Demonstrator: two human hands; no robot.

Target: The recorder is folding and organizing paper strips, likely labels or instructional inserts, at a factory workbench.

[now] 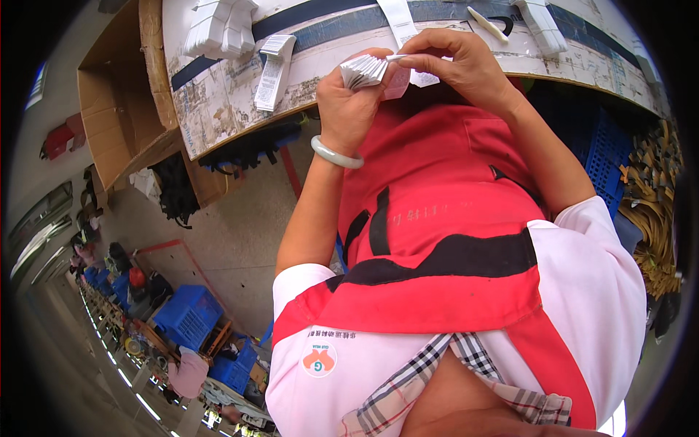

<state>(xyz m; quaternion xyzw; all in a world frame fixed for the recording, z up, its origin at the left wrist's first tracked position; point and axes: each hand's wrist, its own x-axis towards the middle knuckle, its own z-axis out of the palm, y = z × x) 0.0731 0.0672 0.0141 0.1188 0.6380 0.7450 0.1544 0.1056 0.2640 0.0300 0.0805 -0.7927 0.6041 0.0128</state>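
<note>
A fanned bundle of white printed labels [363, 72] is gripped in my left hand [348, 102], its edges spread toward me at the table's near edge. My right hand [464, 67] pinches the end of a thin white label beside that bundle, thumb against forefinger. Under and behind my hands lies a long white label strip [398, 20] on the table. A pinkish label piece [397, 84] hangs just below my fingers. To the left lies a folded stack of printed labels [274, 73], apart from my hands.
The worn table [211, 109] carries bundled white labels [220, 28] at back left, another bundle [542, 28] at right, and a white pen-like stick [488, 25]. A cardboard box [120, 102] stands left. Blue crates [604, 156] stand right below the table; another person [188, 373] is far off.
</note>
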